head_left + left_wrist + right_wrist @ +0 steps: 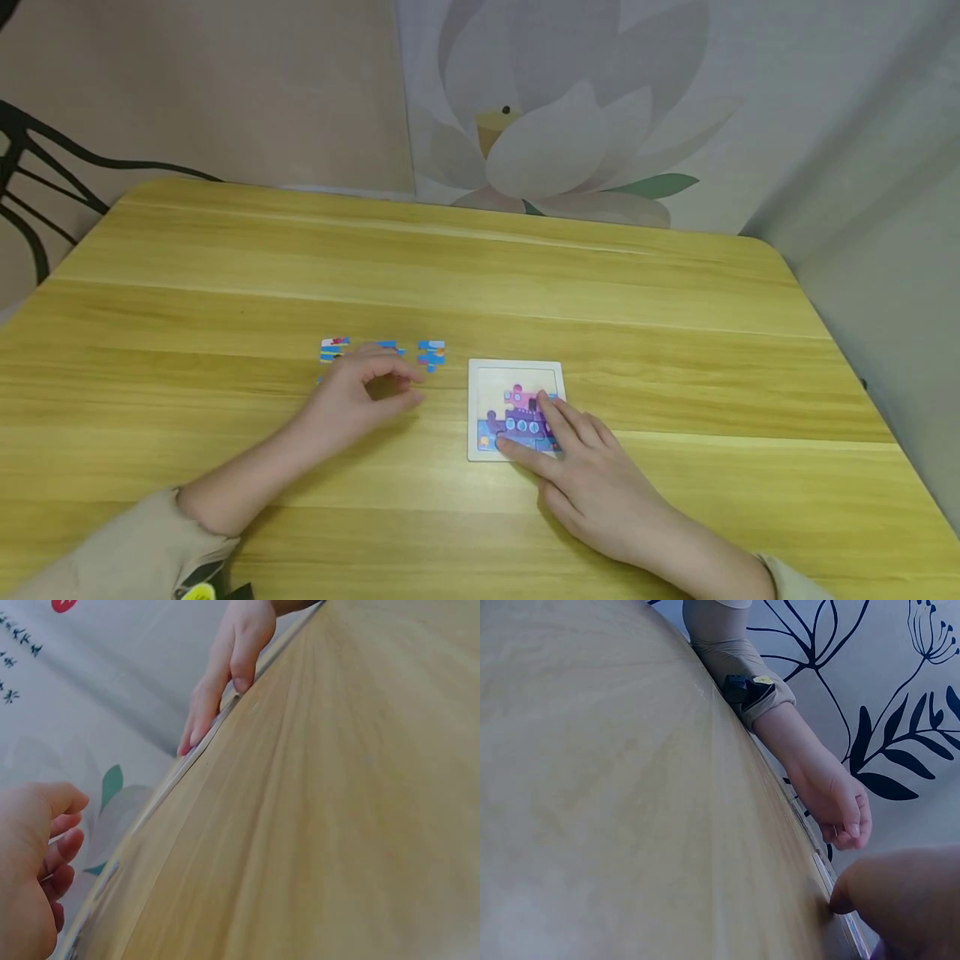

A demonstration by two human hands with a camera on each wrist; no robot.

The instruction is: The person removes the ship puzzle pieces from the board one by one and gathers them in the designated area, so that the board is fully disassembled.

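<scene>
Head view: where does the puzzle (517, 427) lie?

Just right of the picture's middle and below it, in a white-rimmed tray (473, 412) flat on a wooden table (697, 333). A purple-and-pink ship is partly pieced together; pale board shows at the tray's upper left.

And the right hand (596, 485)?

It reaches in from the lower right and rests on the puzzle, two fingers spread apart, one tip at the ship's lower left, the other on its upper right. The left wrist view, upper middle, shows the same hand on the tray, seen edge-on, thumb apart from the fingers.

The left hand (348, 398)?

Left of centre, fingers curved, a gap between thumb and fingertips. Whether it touches the table, I cannot tell. It partly covers the loose pieces (431, 353): one, blue, lies just past the fingertips, well inside the space left of the tray; others show behind the knuckles.

What does the right wrist view add?

The left arm at upper right, a beige sleeve (731, 664) rolled up, a dark device (737, 688) at its cuff; the nearer hand is a blur at lower right.

And the backdrop?

A pale flower print (570, 150) on the wall, upper right of centre in the head view; dark rails (17, 137) at upper left.
</scene>
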